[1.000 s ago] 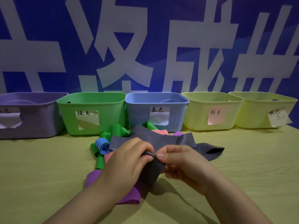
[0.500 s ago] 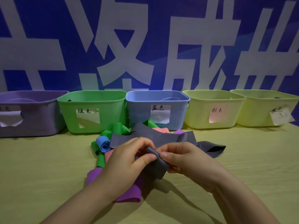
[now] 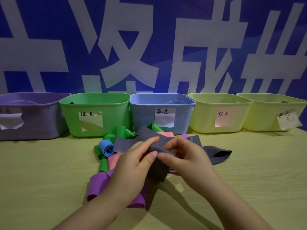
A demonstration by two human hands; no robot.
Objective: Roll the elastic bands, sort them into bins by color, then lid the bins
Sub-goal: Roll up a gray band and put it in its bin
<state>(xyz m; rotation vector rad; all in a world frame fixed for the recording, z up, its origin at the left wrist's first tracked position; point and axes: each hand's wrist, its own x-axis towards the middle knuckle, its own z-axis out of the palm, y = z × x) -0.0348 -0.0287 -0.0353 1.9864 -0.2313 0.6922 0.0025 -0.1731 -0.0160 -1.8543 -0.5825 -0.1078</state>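
Note:
My left hand (image 3: 132,165) and my right hand (image 3: 187,156) both pinch a partly rolled grey elastic band (image 3: 159,170) above a heap of bands at the table's middle. Its rolled end sits between my thumbs and fingers; a flat tail hangs below. The heap holds a blue roll (image 3: 105,146), green bands (image 3: 123,132), a pink band (image 3: 113,161), a purple band (image 3: 98,185) and another grey band (image 3: 217,154). Behind stand five bins: purple (image 3: 33,123), green (image 3: 113,117), blue (image 3: 144,117), and two pale yellow ones (image 3: 204,120) (image 3: 262,120).
The bins stand in a row against a blue wall with large white characters. Each bin carries a handwritten paper label. The yellow-green table (image 3: 41,171) stretches left and right of the heap. No lids can be made out for certain.
The roll of grey band between my fingers has grown thicker and my hands have lifted it slightly up and away from me. The heap and bins have not moved.

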